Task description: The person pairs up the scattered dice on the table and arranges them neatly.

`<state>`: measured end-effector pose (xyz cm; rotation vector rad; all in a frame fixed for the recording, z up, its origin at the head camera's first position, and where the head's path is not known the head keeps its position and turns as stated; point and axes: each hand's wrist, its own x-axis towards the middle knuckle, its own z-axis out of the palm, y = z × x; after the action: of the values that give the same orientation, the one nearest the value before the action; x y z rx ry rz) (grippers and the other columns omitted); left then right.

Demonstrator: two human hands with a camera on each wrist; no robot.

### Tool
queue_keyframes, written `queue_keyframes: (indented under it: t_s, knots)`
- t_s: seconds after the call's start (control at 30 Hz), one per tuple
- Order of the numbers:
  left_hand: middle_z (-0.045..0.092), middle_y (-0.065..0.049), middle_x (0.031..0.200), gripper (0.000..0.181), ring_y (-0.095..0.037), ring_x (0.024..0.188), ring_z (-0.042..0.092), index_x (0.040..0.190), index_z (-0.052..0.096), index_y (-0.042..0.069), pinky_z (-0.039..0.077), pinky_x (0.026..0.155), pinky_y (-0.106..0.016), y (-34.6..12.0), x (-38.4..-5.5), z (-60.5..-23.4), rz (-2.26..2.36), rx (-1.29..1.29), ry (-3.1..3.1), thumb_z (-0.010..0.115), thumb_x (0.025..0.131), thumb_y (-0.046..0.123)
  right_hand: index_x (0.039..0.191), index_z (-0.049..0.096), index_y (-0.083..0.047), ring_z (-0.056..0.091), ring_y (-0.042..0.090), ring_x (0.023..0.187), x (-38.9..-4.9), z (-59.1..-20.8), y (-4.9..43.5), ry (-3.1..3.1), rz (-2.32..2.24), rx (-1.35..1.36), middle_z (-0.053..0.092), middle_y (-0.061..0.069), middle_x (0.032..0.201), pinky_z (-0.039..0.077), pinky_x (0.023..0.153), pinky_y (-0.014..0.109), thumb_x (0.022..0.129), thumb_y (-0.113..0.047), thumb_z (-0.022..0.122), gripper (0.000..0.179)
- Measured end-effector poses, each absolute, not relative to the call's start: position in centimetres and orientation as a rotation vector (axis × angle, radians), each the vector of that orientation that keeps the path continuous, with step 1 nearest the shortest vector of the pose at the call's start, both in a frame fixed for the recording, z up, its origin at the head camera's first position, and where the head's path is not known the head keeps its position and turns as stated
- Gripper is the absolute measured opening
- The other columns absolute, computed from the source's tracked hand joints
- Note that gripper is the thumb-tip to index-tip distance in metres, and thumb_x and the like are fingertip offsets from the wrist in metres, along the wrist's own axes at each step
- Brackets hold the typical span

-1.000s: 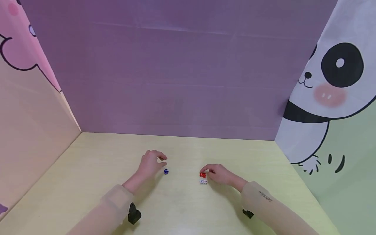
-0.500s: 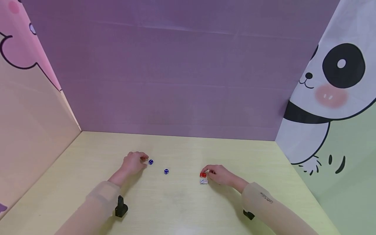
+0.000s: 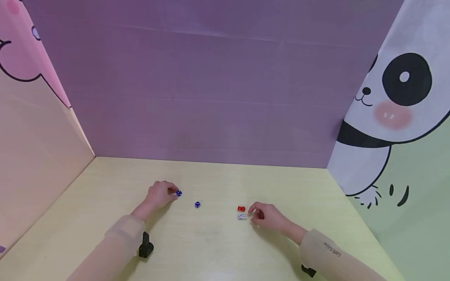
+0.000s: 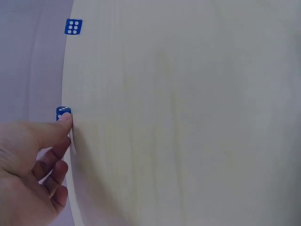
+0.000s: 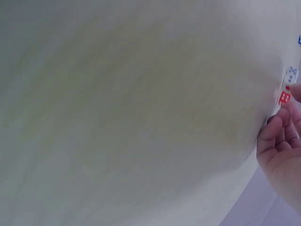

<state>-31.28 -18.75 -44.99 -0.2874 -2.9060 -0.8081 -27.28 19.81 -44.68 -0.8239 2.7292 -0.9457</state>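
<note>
purple backdrop [image 3: 211,86] stands behind the far edge of the pale worktop [image 3: 218,253], and a panda picture [image 3: 408,78] is beyond the right edge. a person works with two bare hands. the left hand [image 3: 159,196], in the left half of the worktop and rather near the far edge, is pinching one blue die [image 3: 179,193] between thumb and finger; whether this die touches the surface, one cannot tell. a second blue die [image 3: 197,205] lies near, more toward the right edge. well apart from it are two red dice [image 3: 241,209] side by side, with two white dice [image 3: 242,217] just in front. the right hand [image 3: 268,216] is just beside these pairs, its thumb and forefinger spread, nothing between them. it seems that the step in hand is the grasping of the blue die. the next move probably calls for a steady, light pinch, so the small cube does not slip.
</note>
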Motion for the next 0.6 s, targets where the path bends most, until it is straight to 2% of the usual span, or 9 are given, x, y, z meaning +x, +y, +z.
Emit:
queue_keyframes:
  t_s: [0.27,0.47,0.6]
  knots:
    - [0.068,-0.006,0.089,0.011,-0.028,0.088,0.054,0.092,0.072,0.009,0.034,0.081,-0.052,-18.6,-30.9,-45.1,-0.814,-0.313,-2.881,0.072,0.08,0.008,0.096,0.06,-0.007,0.042,0.003,0.06,-26.9,-45.0,19.1,2.759,-0.938,-0.871,0.05,-0.006,0.068,0.04,0.057,0.019,0.083,-0.008,0.071,0.017]
    - [0.067,-0.003,0.088,0.023,-0.025,0.087,0.056,0.101,0.071,0.01,0.034,0.079,-0.049,-18.7,-30.5,-45.1,-0.815,-0.393,-2.874,0.073,0.079,0.007,0.097,0.06,-0.01,0.042,0.004,0.061,-27.0,-45.1,18.8,2.784,-0.871,-0.852,0.049,-0.006,0.068,0.039,0.056,0.02,0.085,-0.011,0.069,0.015]
    - [0.067,-0.002,0.089,0.017,-0.025,0.089,0.054,0.096,0.071,0.012,0.034,0.079,-0.049,-18.6,-30.4,-45.1,-0.794,-0.426,-2.886,0.073,0.08,0.007,0.097,0.06,-0.011,0.041,0.005,0.061,-27.3,-45.3,18.6,2.805,-0.84,-0.843,0.048,-0.007,0.068,0.039,0.056,0.02,0.085,-0.011,0.068,0.015]
